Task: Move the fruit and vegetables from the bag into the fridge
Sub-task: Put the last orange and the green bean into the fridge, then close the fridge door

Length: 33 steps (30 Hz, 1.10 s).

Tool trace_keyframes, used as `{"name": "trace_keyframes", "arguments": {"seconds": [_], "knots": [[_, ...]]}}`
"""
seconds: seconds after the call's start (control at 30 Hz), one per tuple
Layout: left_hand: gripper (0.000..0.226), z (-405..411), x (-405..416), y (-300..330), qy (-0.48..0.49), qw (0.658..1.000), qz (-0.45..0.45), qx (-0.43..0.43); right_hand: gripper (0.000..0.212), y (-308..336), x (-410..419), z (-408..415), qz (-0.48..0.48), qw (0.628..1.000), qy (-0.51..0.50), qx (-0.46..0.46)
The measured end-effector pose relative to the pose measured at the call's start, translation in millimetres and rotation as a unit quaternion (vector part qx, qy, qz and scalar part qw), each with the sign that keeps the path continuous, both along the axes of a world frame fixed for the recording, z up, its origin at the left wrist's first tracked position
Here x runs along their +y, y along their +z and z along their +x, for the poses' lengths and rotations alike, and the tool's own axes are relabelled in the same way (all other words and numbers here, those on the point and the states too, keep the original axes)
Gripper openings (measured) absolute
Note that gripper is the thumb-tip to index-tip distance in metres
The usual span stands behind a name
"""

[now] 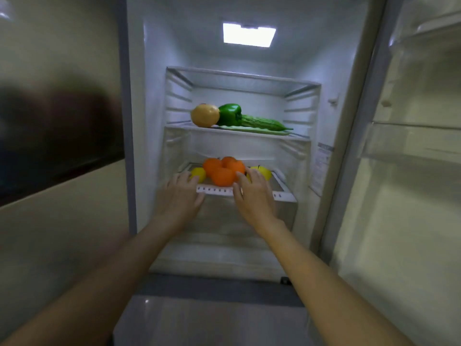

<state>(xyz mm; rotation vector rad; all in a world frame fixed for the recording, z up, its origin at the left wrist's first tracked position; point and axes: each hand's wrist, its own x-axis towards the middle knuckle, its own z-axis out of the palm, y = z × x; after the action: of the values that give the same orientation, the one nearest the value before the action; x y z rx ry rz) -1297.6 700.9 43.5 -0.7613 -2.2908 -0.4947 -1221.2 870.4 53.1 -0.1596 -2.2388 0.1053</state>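
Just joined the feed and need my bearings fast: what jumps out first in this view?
The lit fridge stands open, its light glowing at the top. On the upper shelf lie an onion, a green pepper and a bitter gourd. Lower down, oranges are piled between two yellow fruits, with the left hand and right hand reaching in on either side.

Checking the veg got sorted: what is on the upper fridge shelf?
On the upper shelf: an onion, a green pepper and a bitter gourd lying on a pale green tray. Anything behind them is hidden.
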Motion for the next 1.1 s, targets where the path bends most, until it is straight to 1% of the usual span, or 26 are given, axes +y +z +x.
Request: {"name": "trace_keyframes", "arguments": {"seconds": [0.07,0.2,0.33,0.4,0.47,0.53,0.6,0.67,0.7,0.83,1.1], "knots": [[0.039,10.2,-10.9,-5.0,0.003,1.0,0.004,-0.013,0.041,-13.9,-9.6,7.9,-0.015,1.0,0.007,-0.014],[0.043,29.4,-29.7,-18.1,0.003,1.0,-0.01,-0.016,0.036,-32.3,-25.6,31.9,-0.014,1.0,0.005,-0.024],[0.037,51.0,-52.5,-31.2,-0.038,0.999,-0.033,0.0,0.047,-51.4,-44.6,59.7,-0.011,0.995,-0.024,-0.092],[0.033,65.9,-68.7,-40.8,-0.051,0.998,-0.03,-0.007,0.042,-64.7,-58.6,77.5,-0.017,0.993,-0.036,-0.109],[0.037,85.1,-85.9,-57.5,-0.059,0.996,-0.045,-0.045,0.035,-82.6,-76.7,99.6,-0.035,0.992,-0.047,-0.108],[0.045,106.4,-102.7,-80.8,-0.07,0.991,-0.068,-0.095,0.034,-107.2,-99.9,125.3,-0.047,0.991,-0.057,-0.109],[0.047,129.0,-119.7,-103.0,-0.069,0.985,-0.092,-0.129,0.035,-130.1,-123.6,150.0,-0.056,0.985,-0.066,-0.149],[0.046,151.8,-136.3,-122.7,-0.059,0.98,-0.121,-0.145,0.038,-146.2,-143.7,173.5,-0.071,0.974,-0.069,-0.206],[0.046,162.5,-143.8,-132.3,-0.059,0.977,-0.134,-0.153,0.04,-152.0,-151.8,185.8,-0.071,0.97,-0.071,-0.22],[0.051,204.5,-162.7,-157.0,-0.072,0.969,-0.164,-0.17,0.041,-161.5,-173.2,233.6,-0.075,0.968,-0.079,-0.225],[0.051,285.1,-173.1,-156.1,-0.079,0.972,-0.14,-0.168,0.042,-151.7,-175.0,314.0,-0.058,0.97,-0.08,-0.223]]}}
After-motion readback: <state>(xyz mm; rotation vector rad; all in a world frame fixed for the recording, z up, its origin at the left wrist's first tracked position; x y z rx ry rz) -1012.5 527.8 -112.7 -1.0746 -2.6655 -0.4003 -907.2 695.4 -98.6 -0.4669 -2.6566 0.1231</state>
